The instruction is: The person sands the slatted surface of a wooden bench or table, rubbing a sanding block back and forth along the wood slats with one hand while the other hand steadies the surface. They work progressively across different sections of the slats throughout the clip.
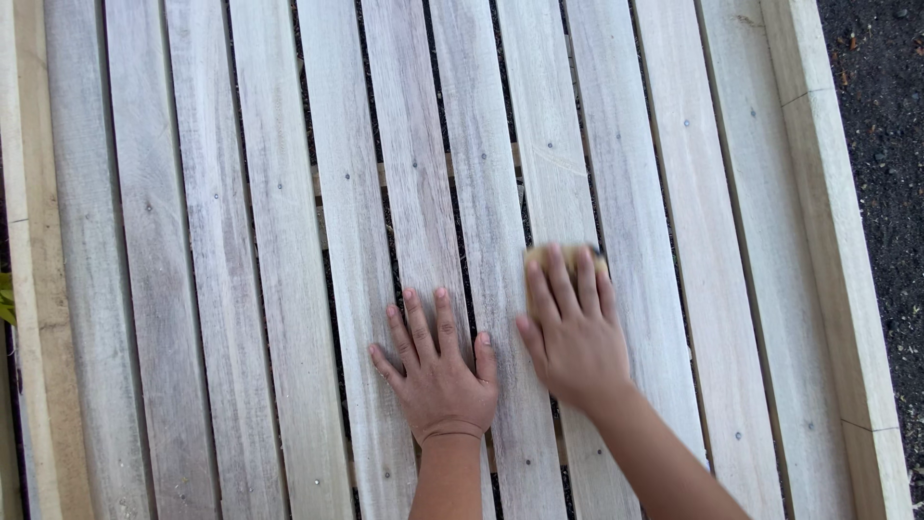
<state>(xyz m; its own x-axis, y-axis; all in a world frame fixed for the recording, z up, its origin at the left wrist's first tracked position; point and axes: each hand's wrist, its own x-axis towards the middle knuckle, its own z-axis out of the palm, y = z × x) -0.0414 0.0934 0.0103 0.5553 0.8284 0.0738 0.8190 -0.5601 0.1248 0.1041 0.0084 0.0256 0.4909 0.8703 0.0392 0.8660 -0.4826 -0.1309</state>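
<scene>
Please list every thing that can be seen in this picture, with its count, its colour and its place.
wooden slats: about twelve, pale grey-brown, side by side across the view
frame board: one, pale wood, along the right edge
ground: dark, far right
green leaf: one, left edge
sanding pad: one, tan, blurred, under the right fingers
left hand: flat on the slats, fingers spread
right hand: pressing on the pad

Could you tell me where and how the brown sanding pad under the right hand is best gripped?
Probably from above: the pad lies flat on a slat under the right hand's fingers, so only its far edge shows. Grip across its two side edges, palm on top.
</scene>
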